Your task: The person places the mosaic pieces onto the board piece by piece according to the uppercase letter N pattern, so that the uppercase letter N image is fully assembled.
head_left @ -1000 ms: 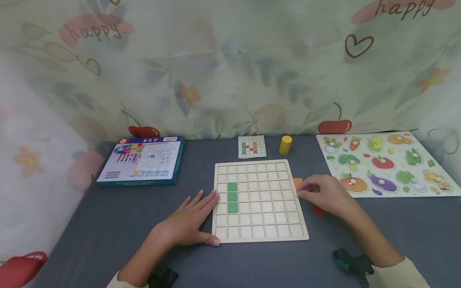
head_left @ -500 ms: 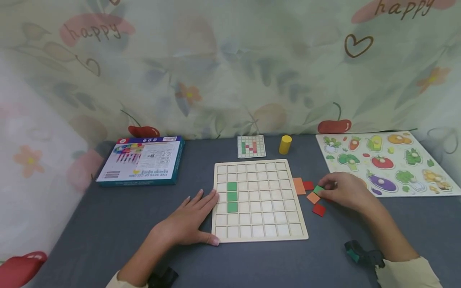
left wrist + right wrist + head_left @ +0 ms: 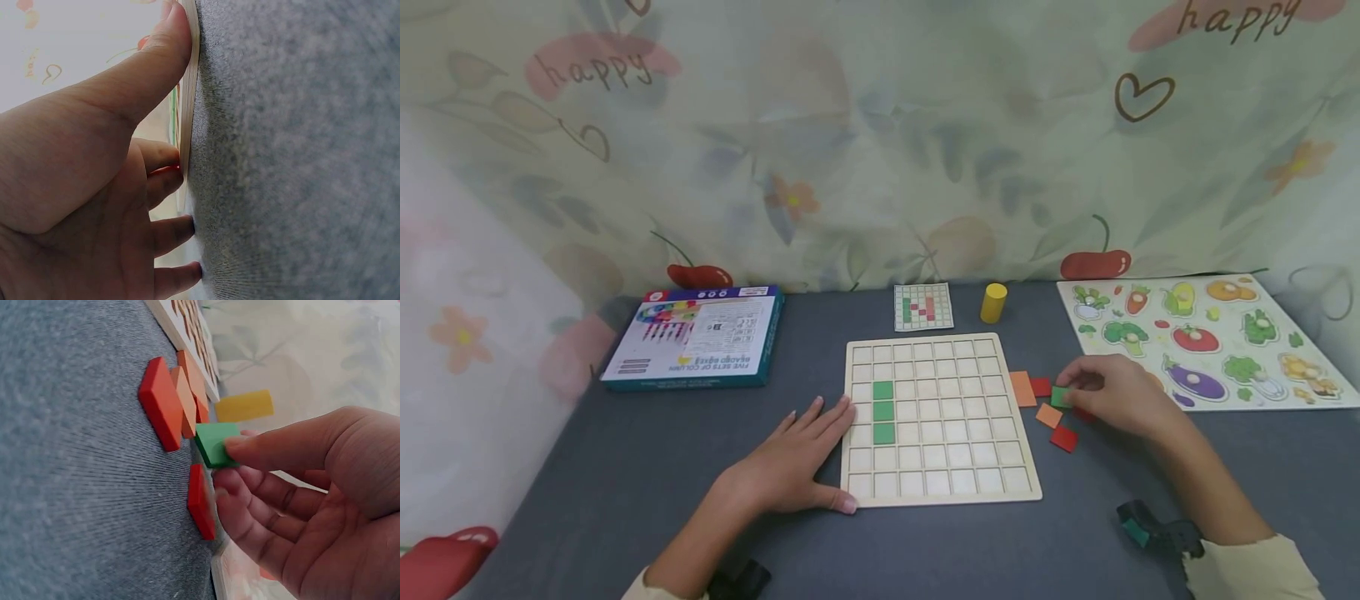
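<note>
Between thumb and fingers, my right hand (image 3: pixel 1116 396) pinches a green square tile (image 3: pixel 217 444). Around it on the cloth lie red tiles (image 3: pixel 161 403) and orange tiles (image 3: pixel 1049 416), right of the wooden grid board (image 3: pixel 951 458). My left hand (image 3: pixel 786 462) lies with fingers spread at the board's left edge, its thumb by the lower left corner. In the left wrist view that thumb (image 3: pixel 165 47) rests against the board's edge. Three green tiles (image 3: pixel 883 411) sit in a column in the board's cells.
Behind the board lies a small pattern card (image 3: pixel 923 307) with coloured squares. A yellow cylinder (image 3: pixel 993 303) stands beside it. A flat box (image 3: pixel 692 337) is at the back left. At the right lies a vegetable puzzle board (image 3: pixel 1210 342), partly behind my right hand.
My right hand has moved right from the board's edge to the loose tiles and taken hold of a green one. The left hand has stayed in place.
</note>
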Demonstrator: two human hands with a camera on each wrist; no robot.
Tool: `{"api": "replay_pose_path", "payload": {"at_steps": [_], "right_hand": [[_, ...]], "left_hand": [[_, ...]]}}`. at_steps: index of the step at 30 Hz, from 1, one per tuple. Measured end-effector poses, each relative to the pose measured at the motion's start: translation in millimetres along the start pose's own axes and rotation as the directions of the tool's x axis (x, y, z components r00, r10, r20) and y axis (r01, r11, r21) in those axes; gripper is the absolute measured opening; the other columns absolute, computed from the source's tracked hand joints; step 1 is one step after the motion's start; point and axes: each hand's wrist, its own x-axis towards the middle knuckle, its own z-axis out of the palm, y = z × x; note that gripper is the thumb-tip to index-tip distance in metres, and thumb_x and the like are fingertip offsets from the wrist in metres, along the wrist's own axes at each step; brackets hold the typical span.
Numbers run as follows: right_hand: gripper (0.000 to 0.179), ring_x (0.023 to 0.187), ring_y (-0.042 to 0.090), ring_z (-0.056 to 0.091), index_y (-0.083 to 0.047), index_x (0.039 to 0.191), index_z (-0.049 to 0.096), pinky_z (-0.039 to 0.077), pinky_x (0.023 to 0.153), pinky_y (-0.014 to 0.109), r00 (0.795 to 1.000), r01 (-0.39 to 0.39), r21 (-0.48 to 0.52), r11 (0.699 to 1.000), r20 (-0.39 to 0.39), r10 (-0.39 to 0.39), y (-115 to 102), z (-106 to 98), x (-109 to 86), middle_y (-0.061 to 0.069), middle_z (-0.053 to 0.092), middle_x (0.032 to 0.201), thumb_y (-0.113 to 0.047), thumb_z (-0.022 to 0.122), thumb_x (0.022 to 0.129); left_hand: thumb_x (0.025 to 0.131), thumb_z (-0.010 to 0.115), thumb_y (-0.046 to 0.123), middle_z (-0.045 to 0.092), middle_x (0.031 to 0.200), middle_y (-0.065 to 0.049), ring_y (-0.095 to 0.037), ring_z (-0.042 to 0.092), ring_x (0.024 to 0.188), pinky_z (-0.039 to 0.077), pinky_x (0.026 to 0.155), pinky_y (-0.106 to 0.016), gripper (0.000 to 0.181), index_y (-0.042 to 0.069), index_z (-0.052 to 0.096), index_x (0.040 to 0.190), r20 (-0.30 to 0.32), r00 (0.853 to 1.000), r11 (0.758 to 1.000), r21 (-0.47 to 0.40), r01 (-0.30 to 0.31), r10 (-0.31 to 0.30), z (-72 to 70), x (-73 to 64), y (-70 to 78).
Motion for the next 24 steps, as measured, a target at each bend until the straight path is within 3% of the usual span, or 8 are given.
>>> {"api": "replay_pose_path", "payload": {"at_steps": [3,8,12,16,24], "right_hand": [[0.015,0.078,0.019,0.059,-0.006,0.102,0.075,0.050,0.066,0.034,1.000,-0.010,0.027,1.000,0.004,0.010,0,-2,-0.3,0.000,0.069,0.087,-0.013,0.075,0.089],[0.021,0.079,0.019,0.063,-0.004,0.109,0.076,0.051,0.067,0.031,0.999,0.005,0.152,0.988,0.042,-0.011,-4,-1,-0.8,0.002,0.072,0.092,-0.015,0.074,0.091],[0.022,0.079,0.019,0.065,-0.002,0.110,0.076,0.053,0.068,0.029,0.997,0.018,0.254,0.967,0.066,-0.036,-8,5,-0.5,0.005,0.073,0.094,-0.014,0.074,0.092],[0.022,0.072,0.020,0.068,0.003,0.110,0.073,0.056,0.067,0.030,0.993,0.018,0.356,0.934,0.099,-0.057,-13,13,0.0,0.007,0.073,0.087,-0.009,0.073,0.092],[0.018,0.074,0.021,0.070,0.004,0.106,0.074,0.057,0.068,0.031,0.987,0.033,0.410,0.911,0.130,-0.094,-28,27,-0.2,0.010,0.072,0.093,-0.005,0.073,0.090]], "left_hand": [[0.077,0.072,0.068,0.014,0.167,0.002,-0.030,0.006,0.152,0.010,0.117,-0.059,0.112,0.018,0.019,0.162,0.000,1.000,1.000,0.003,0.002,-0.002,-0.1,0.0,-0.1],[0.078,0.073,0.067,0.014,0.167,0.002,-0.030,0.006,0.152,0.010,0.117,-0.059,0.112,0.018,0.019,0.162,-0.002,1.000,1.000,0.003,0.000,0.000,0.0,-0.2,-0.2],[0.078,0.073,0.067,0.014,0.167,0.002,-0.030,0.006,0.152,0.010,0.117,-0.059,0.112,0.017,0.019,0.162,-0.006,1.000,1.000,0.000,-0.004,0.004,0.1,-0.4,-0.1],[0.079,0.073,0.066,0.014,0.167,0.002,-0.030,0.006,0.152,0.010,0.117,-0.059,0.111,0.017,0.019,0.162,-0.007,1.000,1.000,0.003,-0.010,0.010,0.2,-0.3,-0.1],[0.078,0.074,0.066,0.014,0.167,0.001,-0.030,0.006,0.152,0.010,0.117,-0.059,0.112,0.017,0.019,0.162,-0.011,1.000,1.000,0.001,-0.011,0.011,0.2,-0.5,0.1]]}}
